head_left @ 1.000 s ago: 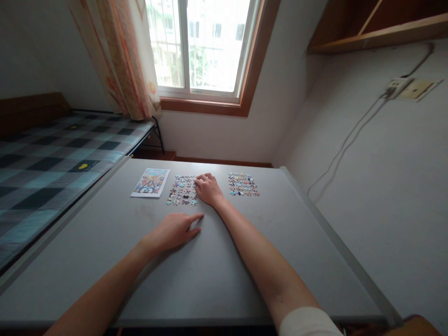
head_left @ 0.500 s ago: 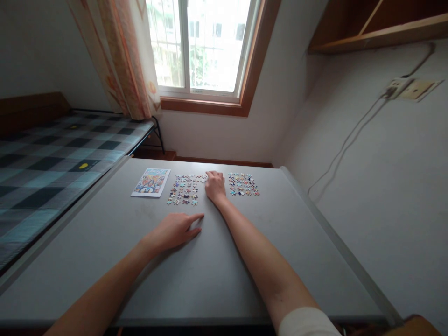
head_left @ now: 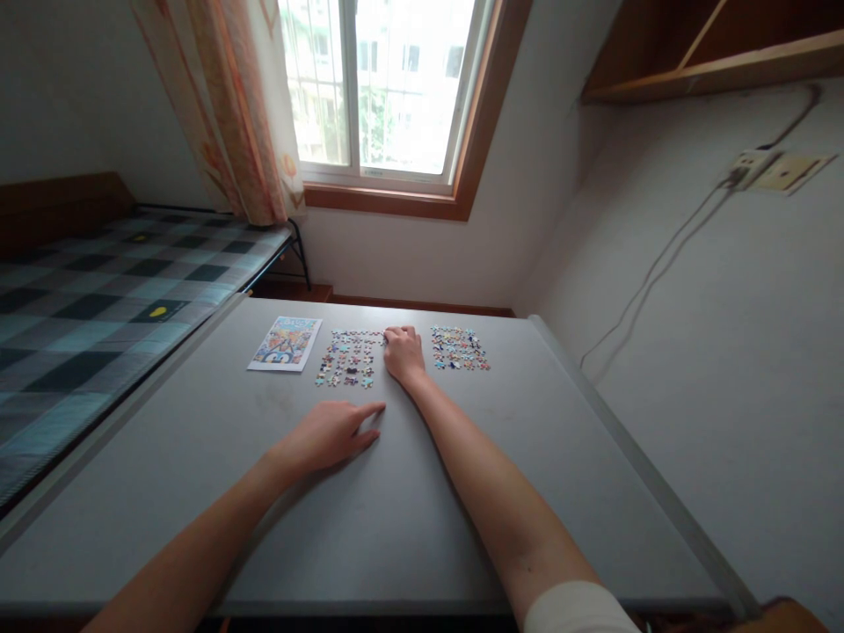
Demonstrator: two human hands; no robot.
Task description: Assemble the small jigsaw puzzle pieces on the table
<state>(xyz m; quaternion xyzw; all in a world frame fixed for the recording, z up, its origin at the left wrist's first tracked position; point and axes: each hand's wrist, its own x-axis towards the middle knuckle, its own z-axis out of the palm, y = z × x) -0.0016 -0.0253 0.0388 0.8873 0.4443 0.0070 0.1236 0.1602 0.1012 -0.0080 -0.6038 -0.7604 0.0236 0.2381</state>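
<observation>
My right hand [head_left: 403, 353] is at the upper right corner of the left-hand group of jigsaw puzzle pieces [head_left: 352, 359]. Its fingers are curled down, closed on a puzzle piece [head_left: 384, 338] at the end of the top row; most of that piece is hidden beneath them. Below this group, my left hand [head_left: 333, 435] rests on the table with index finger and thumb apart, holding nothing. A second group of puzzle pieces [head_left: 460, 348] lies to the right of my right hand.
A printed picture card [head_left: 285, 345] lies left of the pieces on the grey table [head_left: 369, 527]. Beyond the table's left edge is a bed with a checked cover [head_left: 164, 264]. At the right are a wall and a hanging cord [head_left: 650, 271].
My right hand has shifted slightly left, closer to the pieces of the left group. My left hand stays where it was.
</observation>
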